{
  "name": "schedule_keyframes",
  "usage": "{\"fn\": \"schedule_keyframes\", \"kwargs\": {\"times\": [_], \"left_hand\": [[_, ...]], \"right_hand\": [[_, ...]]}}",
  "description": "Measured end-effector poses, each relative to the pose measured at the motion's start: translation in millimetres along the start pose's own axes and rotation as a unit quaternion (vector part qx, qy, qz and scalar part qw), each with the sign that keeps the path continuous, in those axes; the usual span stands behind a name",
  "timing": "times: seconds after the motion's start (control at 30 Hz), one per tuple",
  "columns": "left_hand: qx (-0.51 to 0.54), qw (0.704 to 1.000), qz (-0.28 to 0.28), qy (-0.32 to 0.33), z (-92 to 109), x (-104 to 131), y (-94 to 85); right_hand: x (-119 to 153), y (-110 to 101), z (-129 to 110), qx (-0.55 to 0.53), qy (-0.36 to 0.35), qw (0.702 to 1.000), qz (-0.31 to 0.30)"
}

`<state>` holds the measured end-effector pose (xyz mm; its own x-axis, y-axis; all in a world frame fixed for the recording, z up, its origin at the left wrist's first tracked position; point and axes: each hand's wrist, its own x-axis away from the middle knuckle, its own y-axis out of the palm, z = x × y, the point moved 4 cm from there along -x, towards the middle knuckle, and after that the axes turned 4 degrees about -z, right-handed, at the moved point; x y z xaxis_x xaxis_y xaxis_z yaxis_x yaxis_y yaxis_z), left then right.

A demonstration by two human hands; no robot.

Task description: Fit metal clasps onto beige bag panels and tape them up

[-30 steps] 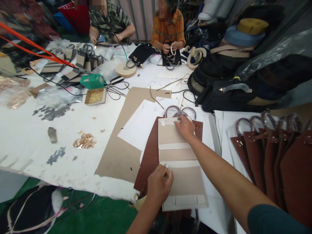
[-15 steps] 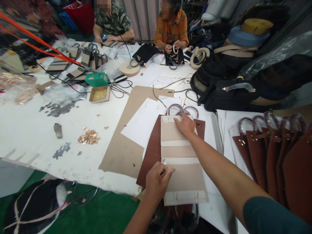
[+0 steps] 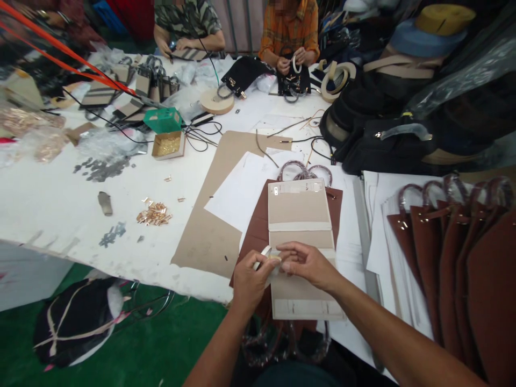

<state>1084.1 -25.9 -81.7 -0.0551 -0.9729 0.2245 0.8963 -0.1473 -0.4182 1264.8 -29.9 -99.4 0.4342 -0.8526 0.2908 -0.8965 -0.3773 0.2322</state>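
Note:
My left hand [image 3: 253, 277] is closed on a small pale roll of tape [image 3: 266, 251], held over the beige panel. Close beside it, my right hand [image 3: 308, 266] has its fingers bent toward the roll; whether its fingertips pinch a bit of tape is too blurred to tell. Beneath both hands lies a long beige panel [image 3: 299, 207] with pale cross strips. It rests on a brown bag [image 3: 256, 215], whose wrapped handles [image 3: 293, 167] stick out beyond the panel's far end.
Brown bags [image 3: 431, 252] stand in a row at the right, by black bags [image 3: 395, 140]. Gold metal pieces [image 3: 155, 214], a small box [image 3: 168, 145] and a green box [image 3: 162, 119] lie left. Across the table, people work on a black bag [image 3: 296, 80] and striped pieces [image 3: 189, 54].
My right hand has left the panel's far end and come back beside my left hand. My left hand has risen slightly with the tape. The view has shifted a little.

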Motion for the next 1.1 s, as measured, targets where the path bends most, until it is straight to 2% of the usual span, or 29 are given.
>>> {"fn": "schedule_keyframes", "kwargs": {"times": [0.1, 0.2, 0.33, 0.53, 0.6, 0.7, 0.87, 0.93, 1.0, 1.1], "left_hand": [[0.023, 0.999, -0.004, -0.034, 0.5, 1.4, -0.6], [0.048, 0.998, -0.005, -0.043, 1.2, 4.0, -0.2], [0.071, 0.996, -0.008, -0.049, -4.2, 9.3, 0.1], [0.049, 0.997, -0.021, -0.054, -19.1, 16.6, -3.6], [0.014, 0.999, -0.018, -0.030, -18.3, 14.8, -7.1], [-0.034, 0.999, -0.010, 0.029, -8.3, 6.9, -13.0], [-0.079, 0.990, 0.073, 0.094, 20.1, -4.0, -29.3], [-0.073, 0.989, 0.052, 0.120, 30.3, -3.9, -29.1], [-0.064, 0.987, -0.004, 0.145, 36.6, -1.6, -22.6], [-0.035, 0.988, -0.042, 0.144, 35.6, 1.8, -12.0]], "right_hand": [[-0.5, 7.5, -10.5, 0.089, -0.049, 0.993, 0.055], [1.0, 12.7, -23.0, 0.192, -0.111, 0.969, 0.109], [9.3, 18.4, -26.3, 0.240, -0.166, 0.947, 0.137], [12.5, 14.4, -19.1, 0.176, -0.101, 0.965, 0.163], [11.5, 12.5, -22.1, 0.183, -0.113, 0.962, 0.166], [10.5, 9.1, -28.5, 0.195, -0.136, 0.956, 0.170], [7.0, 8.2, -28.9, 0.132, -0.081, 0.979, 0.135], [5.9, 8.6, -29.1, 0.115, -0.075, 0.981, 0.137], [4.7, 9.0, -29.1, 0.099, -0.075, 0.983, 0.135], [3.7, 7.8, -30.7, 0.117, -0.084, 0.980, 0.140]]}}
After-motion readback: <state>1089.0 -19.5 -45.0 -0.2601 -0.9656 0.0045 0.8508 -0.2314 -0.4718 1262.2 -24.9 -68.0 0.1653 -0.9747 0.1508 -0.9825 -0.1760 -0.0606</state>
